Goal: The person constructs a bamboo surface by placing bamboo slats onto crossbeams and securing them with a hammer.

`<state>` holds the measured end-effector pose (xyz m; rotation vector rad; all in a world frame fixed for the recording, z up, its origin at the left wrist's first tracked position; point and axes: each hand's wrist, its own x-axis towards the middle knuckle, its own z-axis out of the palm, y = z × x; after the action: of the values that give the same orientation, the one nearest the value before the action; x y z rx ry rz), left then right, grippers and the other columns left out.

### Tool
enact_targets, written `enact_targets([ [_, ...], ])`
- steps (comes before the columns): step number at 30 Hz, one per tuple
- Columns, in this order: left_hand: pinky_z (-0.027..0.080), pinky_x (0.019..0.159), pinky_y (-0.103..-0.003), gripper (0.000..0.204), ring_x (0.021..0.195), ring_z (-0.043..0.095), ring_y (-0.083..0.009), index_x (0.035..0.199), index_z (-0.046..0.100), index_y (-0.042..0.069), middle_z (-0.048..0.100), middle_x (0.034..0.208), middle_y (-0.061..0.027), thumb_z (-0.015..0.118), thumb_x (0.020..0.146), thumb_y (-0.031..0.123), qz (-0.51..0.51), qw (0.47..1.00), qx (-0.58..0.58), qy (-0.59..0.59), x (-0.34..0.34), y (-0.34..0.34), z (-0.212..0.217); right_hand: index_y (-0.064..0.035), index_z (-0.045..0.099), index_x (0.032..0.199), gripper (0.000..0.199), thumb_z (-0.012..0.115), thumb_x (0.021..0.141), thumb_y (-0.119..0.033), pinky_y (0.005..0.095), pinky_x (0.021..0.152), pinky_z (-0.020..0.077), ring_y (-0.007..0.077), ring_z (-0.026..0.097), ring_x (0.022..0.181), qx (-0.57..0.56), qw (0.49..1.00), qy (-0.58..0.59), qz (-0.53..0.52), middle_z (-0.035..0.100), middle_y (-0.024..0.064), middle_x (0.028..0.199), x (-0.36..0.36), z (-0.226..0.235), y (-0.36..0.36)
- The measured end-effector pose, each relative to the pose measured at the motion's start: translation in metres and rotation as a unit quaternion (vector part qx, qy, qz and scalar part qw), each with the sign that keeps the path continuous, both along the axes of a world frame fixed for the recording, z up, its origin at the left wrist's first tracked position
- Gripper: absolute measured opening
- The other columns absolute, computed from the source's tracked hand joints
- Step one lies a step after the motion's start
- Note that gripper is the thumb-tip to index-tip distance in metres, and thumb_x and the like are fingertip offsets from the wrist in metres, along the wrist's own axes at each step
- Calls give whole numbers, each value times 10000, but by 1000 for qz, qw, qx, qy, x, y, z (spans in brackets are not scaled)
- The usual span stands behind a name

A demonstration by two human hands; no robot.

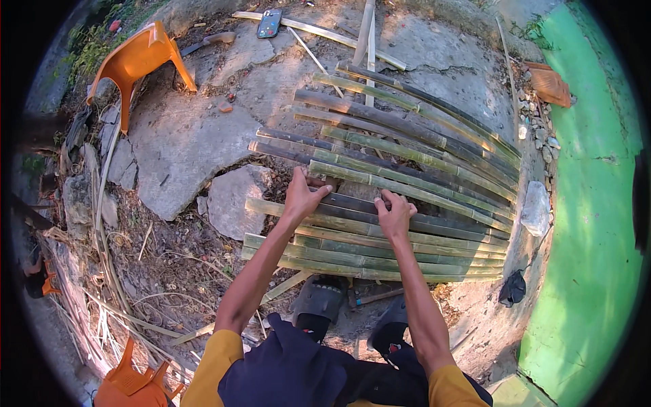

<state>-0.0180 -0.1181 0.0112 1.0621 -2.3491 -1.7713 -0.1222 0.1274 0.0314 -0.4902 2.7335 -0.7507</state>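
Several split bamboo slats (407, 169) lie side by side on the ground before me, fanned out and running to the right. My left hand (303, 193) grips the near end of one green slat (352, 175) in the middle of the row. My right hand (395, 211) presses fingers down on a darker slat (441, 220) just beside it. Both forearms reach forward over the nearest slats (325, 261). My feet in dark sandals (322, 298) rest against the row's near edge.
An overturned orange plastic chair (139, 61) lies at the far left and another orange one (129, 380) at the lower left. A phone (269, 22) and loose bamboo strips (369, 34) lie at the far side. A green wall (590, 203) borders the right. Broken concrete slabs (183, 142) and dry twigs cover the left.
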Motion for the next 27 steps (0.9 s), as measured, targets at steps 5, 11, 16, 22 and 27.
enact_targets([
  [5,533,935,-377,647,1037,718,-219,1206,415,-17,744,1086,-209,908,836,179,2,1000,-3,10,5,-5,3,-105,781,1235,351,683,936,-260,478,1007,376,280,665,971,-71,994,-21,81,749,98,953,7,-2,-34],
  [11,540,876,-409,562,940,699,-286,1137,427,-20,699,1082,-211,882,874,181,16,981,-178,70,10,5,36,-96,749,1283,345,658,980,-234,471,1049,431,332,693,1042,-94,990,-80,71,774,142,1065,-3,-4,-33],
  [16,498,657,-473,381,709,635,-376,1056,431,-15,628,817,-199,769,986,146,-16,992,-118,36,44,-6,23,-103,714,1308,346,674,1004,-262,477,1043,439,333,684,1075,-70,992,6,104,759,131,1112,15,6,-22],
  [22,489,645,-492,339,689,630,-414,1030,424,-8,622,769,-198,721,1025,154,-10,989,-144,32,47,0,13,-109,720,1255,298,714,991,-249,469,1045,438,335,661,1123,-87,988,-16,127,735,113,1127,17,15,-11],
  [27,478,630,-535,311,730,656,-442,1075,472,12,657,822,-203,716,1021,197,-20,975,-213,66,53,12,1,-122,724,1232,289,745,956,-203,477,1021,450,331,645,1131,-92,988,26,118,721,80,1118,26,23,-14],
])
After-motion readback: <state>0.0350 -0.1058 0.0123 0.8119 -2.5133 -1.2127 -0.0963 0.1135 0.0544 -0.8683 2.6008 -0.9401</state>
